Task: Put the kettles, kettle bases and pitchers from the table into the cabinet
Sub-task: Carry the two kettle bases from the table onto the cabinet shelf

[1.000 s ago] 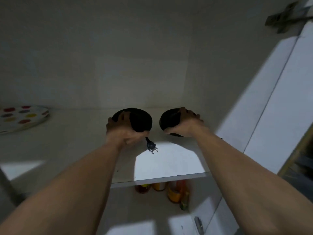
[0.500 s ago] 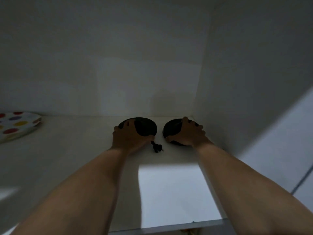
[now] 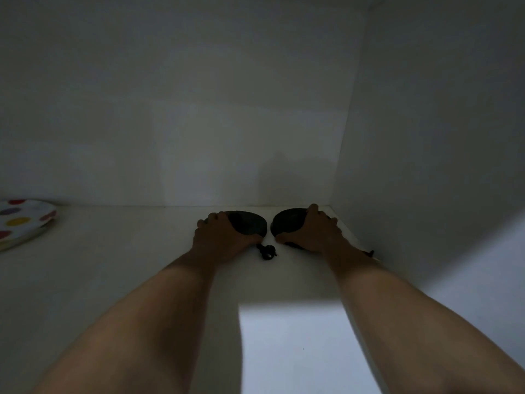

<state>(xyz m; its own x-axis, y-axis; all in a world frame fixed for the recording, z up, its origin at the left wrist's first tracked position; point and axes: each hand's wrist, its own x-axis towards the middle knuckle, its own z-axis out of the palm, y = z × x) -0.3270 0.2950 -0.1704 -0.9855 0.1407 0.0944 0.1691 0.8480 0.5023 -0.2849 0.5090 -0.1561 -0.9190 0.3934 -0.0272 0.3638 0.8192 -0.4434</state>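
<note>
Both my arms reach deep into the cabinet, and each of my hands is on a black kettle base at the back of the shelf [image 3: 113, 280]. My left hand [image 3: 220, 241] is curled over the near left edge of the left kettle base [image 3: 250, 226], fingers wrapped along its rim and thumb pressed at its front, so it has a closed hold on that disc. My right hand [image 3: 315, 233] covers the right half of the right kettle base [image 3: 287, 224], fingers spread over its top toward the corner and thumb tucked at the front edge, gripping it the same way. The two bases sit side by side, almost touching, close to the back wall [image 3: 199, 137], and the right one lies near the side wall [image 3: 426, 137] of the cabinet. I cannot tell whether either base rests fully flat on the shelf or is tipped slightly under my grip.

A black plug [image 3: 267, 251] lies on the shelf just in front of the gap between the bases, between my two wrists. Another dark piece of cord end [image 3: 369, 253] shows beside my right wrist, against the side wall. Far off to the left on the same shelf sits a white plate with coloured dots [image 3: 22, 223], well apart from my hands.
</note>
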